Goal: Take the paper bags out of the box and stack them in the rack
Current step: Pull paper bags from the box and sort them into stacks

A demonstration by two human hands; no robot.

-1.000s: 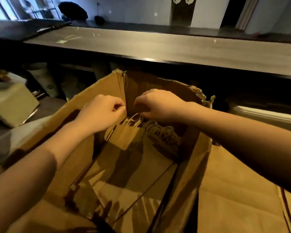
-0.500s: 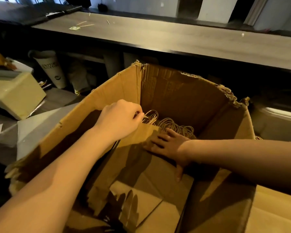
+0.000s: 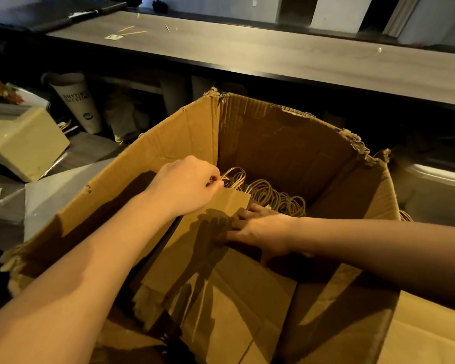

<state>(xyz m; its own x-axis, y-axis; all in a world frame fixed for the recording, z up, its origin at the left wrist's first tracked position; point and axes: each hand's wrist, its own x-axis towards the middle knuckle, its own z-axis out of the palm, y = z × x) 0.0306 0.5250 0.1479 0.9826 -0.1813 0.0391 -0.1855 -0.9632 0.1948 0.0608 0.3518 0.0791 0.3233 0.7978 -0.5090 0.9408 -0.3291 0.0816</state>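
Note:
A big open cardboard box (image 3: 286, 143) with torn edges fills the middle of the view. Inside it lie flat brown paper bags (image 3: 237, 298), their twisted paper handles (image 3: 271, 193) bunched at the far end. My left hand (image 3: 187, 183) pinches the top edge of a bundle of bags (image 3: 234, 202) near the box's left wall, tilting it up. My right hand (image 3: 263, 227) reaches in from the right, its fingers slid under that same bundle's right edge and its thumb on the bags below. No rack is in view.
A long wooden counter (image 3: 247, 48) runs behind the box. A white paper cup (image 3: 76, 103) stands to the left under it, beside a cream-coloured box (image 3: 24, 143). Flat cardboard (image 3: 431, 332) lies at the lower right.
My right hand went from the handles down onto the flat bags, then slid its fingers under the bundle's edge. My left hand keeps its pinch and the bundle's top has lifted slightly.

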